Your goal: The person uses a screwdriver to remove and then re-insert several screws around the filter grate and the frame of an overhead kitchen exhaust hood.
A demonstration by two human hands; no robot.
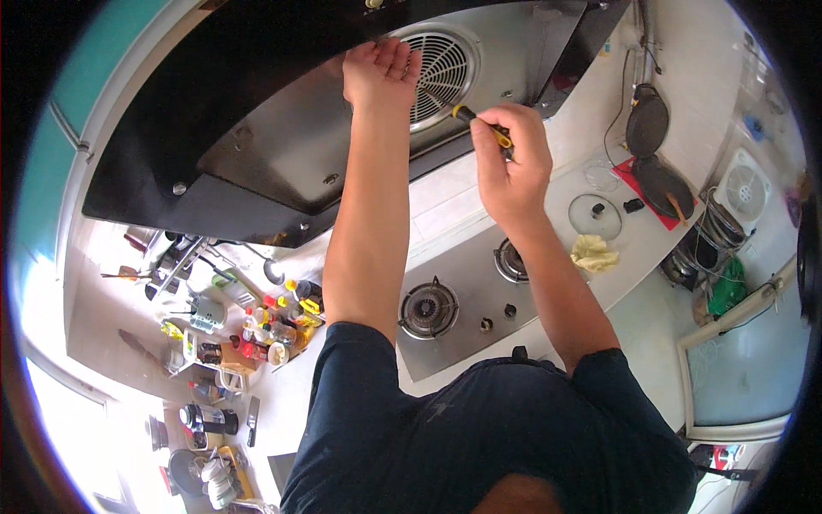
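Overhead is a black range hood (282, 163) with a round slatted vent grille (445, 64) in its metal underside. My left hand (383, 75) is raised to the hood at the left edge of the grille, palm showing, fingers apart and slightly bent. It appears to rest against the hood and holds nothing I can see. My right hand (516, 163) is closed around the black-and-yellow handle of a screwdriver (465, 114). The shaft points up and left to the grille's slats; whether its tip touches them is hard to make out.
Below the hood lies a steel gas hob (462, 330) with two burners. To its right are a glass lid (594, 216), a yellow cloth (593, 254) and an opened black pan (655, 154) on a red mat. Bottles (274, 325) and a knife (253, 420) occupy the left counter.
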